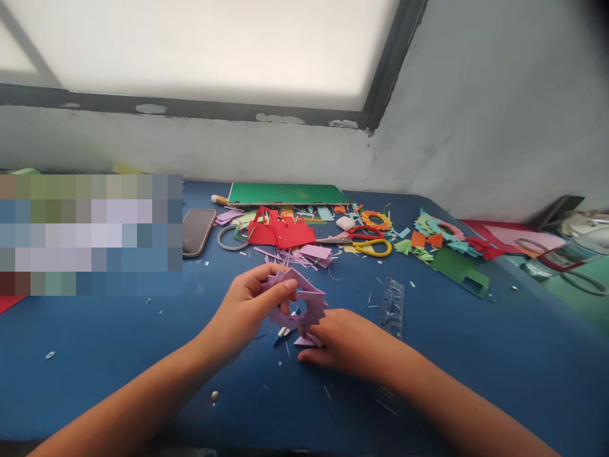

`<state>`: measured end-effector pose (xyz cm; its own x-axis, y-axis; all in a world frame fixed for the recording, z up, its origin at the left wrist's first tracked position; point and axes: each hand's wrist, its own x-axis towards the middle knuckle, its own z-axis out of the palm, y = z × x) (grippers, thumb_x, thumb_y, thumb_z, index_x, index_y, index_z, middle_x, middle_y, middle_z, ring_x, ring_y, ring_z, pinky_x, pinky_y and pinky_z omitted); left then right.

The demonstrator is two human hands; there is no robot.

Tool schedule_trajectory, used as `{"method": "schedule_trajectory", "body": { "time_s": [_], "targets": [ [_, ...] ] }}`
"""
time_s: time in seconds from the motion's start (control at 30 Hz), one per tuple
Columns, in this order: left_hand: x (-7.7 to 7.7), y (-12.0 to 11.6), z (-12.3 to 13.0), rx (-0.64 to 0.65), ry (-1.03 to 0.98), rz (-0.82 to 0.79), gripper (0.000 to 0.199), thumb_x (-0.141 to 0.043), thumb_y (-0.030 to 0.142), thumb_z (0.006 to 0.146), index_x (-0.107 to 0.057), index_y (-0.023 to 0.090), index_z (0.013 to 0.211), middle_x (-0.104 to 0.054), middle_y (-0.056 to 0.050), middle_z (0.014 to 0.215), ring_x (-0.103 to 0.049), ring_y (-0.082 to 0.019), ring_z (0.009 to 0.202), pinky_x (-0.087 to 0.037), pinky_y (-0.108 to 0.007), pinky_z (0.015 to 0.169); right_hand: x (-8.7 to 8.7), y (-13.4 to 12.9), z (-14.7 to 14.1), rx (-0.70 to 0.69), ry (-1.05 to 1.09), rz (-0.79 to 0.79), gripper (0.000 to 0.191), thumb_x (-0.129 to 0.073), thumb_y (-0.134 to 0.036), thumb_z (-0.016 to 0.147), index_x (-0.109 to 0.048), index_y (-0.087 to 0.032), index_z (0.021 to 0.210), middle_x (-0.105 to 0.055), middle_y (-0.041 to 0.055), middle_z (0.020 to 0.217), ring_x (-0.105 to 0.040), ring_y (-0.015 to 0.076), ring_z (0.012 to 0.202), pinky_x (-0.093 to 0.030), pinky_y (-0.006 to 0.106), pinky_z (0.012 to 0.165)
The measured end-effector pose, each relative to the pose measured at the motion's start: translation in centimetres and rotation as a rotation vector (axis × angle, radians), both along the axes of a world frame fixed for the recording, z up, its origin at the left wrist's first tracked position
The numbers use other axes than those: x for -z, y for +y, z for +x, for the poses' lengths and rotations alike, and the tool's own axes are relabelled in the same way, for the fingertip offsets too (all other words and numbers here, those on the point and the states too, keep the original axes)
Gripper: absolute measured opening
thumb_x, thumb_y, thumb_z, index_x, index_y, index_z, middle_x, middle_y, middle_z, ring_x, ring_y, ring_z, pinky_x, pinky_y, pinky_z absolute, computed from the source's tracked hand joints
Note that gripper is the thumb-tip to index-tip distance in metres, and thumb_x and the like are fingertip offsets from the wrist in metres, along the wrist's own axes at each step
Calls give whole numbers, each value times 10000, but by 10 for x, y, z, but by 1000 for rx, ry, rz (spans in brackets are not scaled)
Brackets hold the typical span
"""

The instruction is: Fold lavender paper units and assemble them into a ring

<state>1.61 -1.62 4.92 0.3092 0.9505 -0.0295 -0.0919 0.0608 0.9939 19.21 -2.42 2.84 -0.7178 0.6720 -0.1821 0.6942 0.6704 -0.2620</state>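
My left hand (254,295) holds up a ring of folded purple paper (311,311) with pointed edges, pinched between thumb and fingers above the table. Low at the table, just right of and below the ring, my right hand (337,336) has its thumb and a finger around a small folded purple paper piece (308,341); some of its fingers are hidden. A blue-and-white pen (283,334) lies under the ring, partly covered by it. To the right of my right hand is a clear plastic ruler (392,304).
On the blue table (118,362), scissors (368,243), red paper (285,230), purple strips (316,254), an eraser (345,223) and an orange paper ring (375,220) lie beyond my hands. A phone (198,233) lies left, a green board (285,193) behind, green card (454,271) right.
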Motion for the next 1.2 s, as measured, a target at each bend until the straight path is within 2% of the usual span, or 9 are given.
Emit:
{"method": "schedule_trajectory", "body": {
  "time_s": [0.2,0.33,0.43,0.53,0.6,0.73,0.83,0.93,1.2],
  "targets": [
    [2,0,-1,-23,26,-18,125,-611,291,784,-623,166,784,-535,34,588,-483,-80,549,-376,-177,528,-6,-5,-4,22,-38,-16,181,-545,-306,830,-652,-169,777,-660,41,658,-628,197,607,-340,253,489],
    [4,0,-2,-14,19,-29,123,-615,292,786,-625,171,798,-534,37,581,-481,-77,544,-368,-174,523,-5,-11,-5,11,-50,20,154,-485,-176,815,-633,-147,851,-670,70,713,-629,209,613,-344,266,491],
    [4,-1,-3,-7,34,-25,130,-614,296,793,-626,167,802,-533,37,587,-483,-75,554,-373,-173,536,-1,-10,1,-29,16,50,135,-492,-117,780,-621,-151,799,-668,54,722,-625,189,603,-356,261,493],
    [4,-2,-3,6,63,5,132,-600,301,809,-624,172,812,-544,37,601,-486,-73,563,-379,-172,545,1,-2,12,23,283,80,139,-498,-96,783,-627,-149,792,-669,44,732,-622,163,637,-407,254,539],
    [4,-4,-2,37,81,26,138,-577,302,827,-623,172,809,-552,36,603,-487,-71,563,-381,-170,547,-3,2,20,134,543,85,133,-512,-115,803,-639,-158,803,-682,40,764,-628,148,673,-452,247,574],
    [1,-6,0,87,99,29,182,-530,320,852,-612,170,789,-564,26,607,-495,-83,565,-389,-179,540,-14,1,23,494,1081,43,15,-631,-187,751,-639,-200,750,-684,14,783,-648,138,712,-540,243,621],
    [0,-8,1,115,117,32,205,-516,329,857,-597,167,761,-555,23,609,-492,-86,567,-388,-183,532,-19,-4,19,585,1296,-68,166,-661,-204,728,-653,-240,889,-656,-8,790,-638,122,669,-567,250,599],
    [0,-10,2,135,153,35,223,-515,342,854,-574,163,736,-534,27,596,-472,-81,550,-381,-181,520,-20,-8,17,496,1319,-144,239,-606,-170,771,-648,-273,982,-616,-8,842,-617,108,709,-558,241,620],
    [0,-14,3,124,282,83,246,-499,389,855,-562,170,762,-521,29,616,-447,-85,564,-357,-178,513,-20,-11,15,447,1218,-240,120,-564,-159,789,-606,-214,887,-619,15,892,-621,115,767,-552,229,664]
  ]
}}
